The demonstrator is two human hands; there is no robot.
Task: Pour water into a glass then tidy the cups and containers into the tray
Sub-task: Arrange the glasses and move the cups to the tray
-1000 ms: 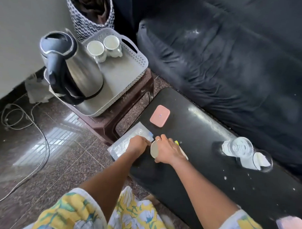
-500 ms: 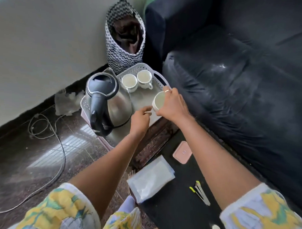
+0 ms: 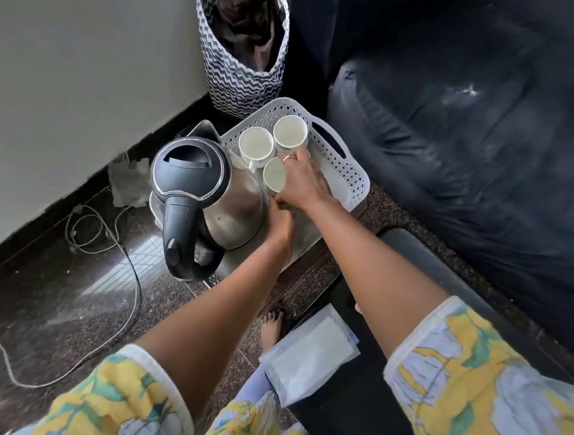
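A grey perforated tray (image 3: 345, 173) sits on a low brown stool. It holds a steel kettle (image 3: 227, 208) with a black lid and handle, and two white cups (image 3: 256, 145) (image 3: 290, 132) at its far end. My right hand (image 3: 301, 185) grips a third white cup (image 3: 274, 175) and holds it down in the tray, just in front of the other two. My left hand (image 3: 280, 222) is curled low beside the kettle, under the right wrist; I cannot tell what its fingers hold.
A zigzag-patterned bag (image 3: 242, 49) stands behind the tray by the wall. A dark sofa (image 3: 461, 125) fills the right. The black table (image 3: 405, 319) nearest me carries a clear plastic packet (image 3: 310, 354). Cables (image 3: 93, 230) trail over the floor at left.
My right hand carried the white cup from the black table over to the tray and lowered it beside the two cups. My left hand followed to the kettle's side.
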